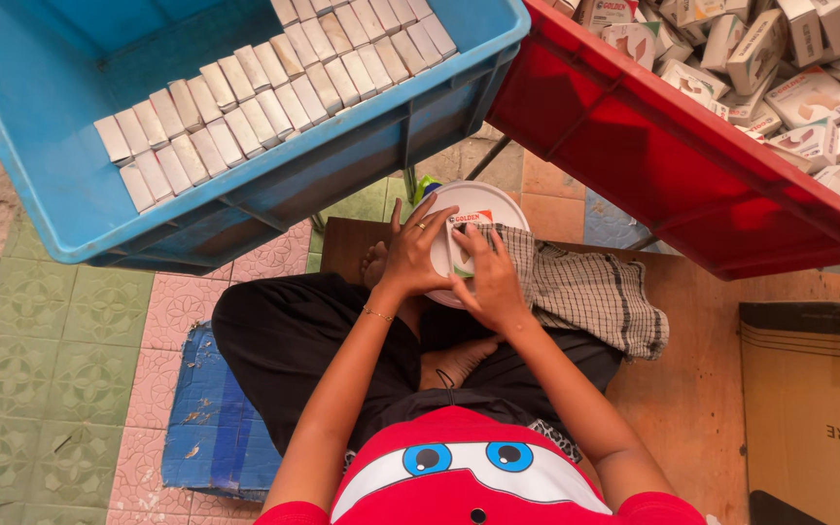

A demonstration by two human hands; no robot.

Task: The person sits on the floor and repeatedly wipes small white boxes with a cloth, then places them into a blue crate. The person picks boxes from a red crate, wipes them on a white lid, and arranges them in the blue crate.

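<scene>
A person is sitting cross-legged on the floor and looking down at both hands. The left hand point(412, 255) is resting on a round white lid point(483, 209) that is lying flat in the lap. Its fingers are spread apart and pressing on the left part of the lid, and there is a ring on one finger. The right hand point(491, 282) is just beside it, and the two hands are touching near the middle. The right hand's fingers are closed together on a small flat label or packet point(467, 222) with orange and white on it. This small thing is lying on top of the lid. Its long side is running across from left to right, and its top edge is pointing away from the person, toward the crates.

A checked cloth point(585, 292) is lying over the right knee, and its edge is touching the lid under the right hand.

A blue crate point(41, 194) is standing in front on the left. Rows of small white boxes point(245, 107) are standing on end inside it, in slanting lines. A red crate point(653, 165) is standing on the right, full of small printed cartons point(780, 68) piled every which way. A brown cardboard box point(814, 408) is sitting on the floor at the far right.
</scene>
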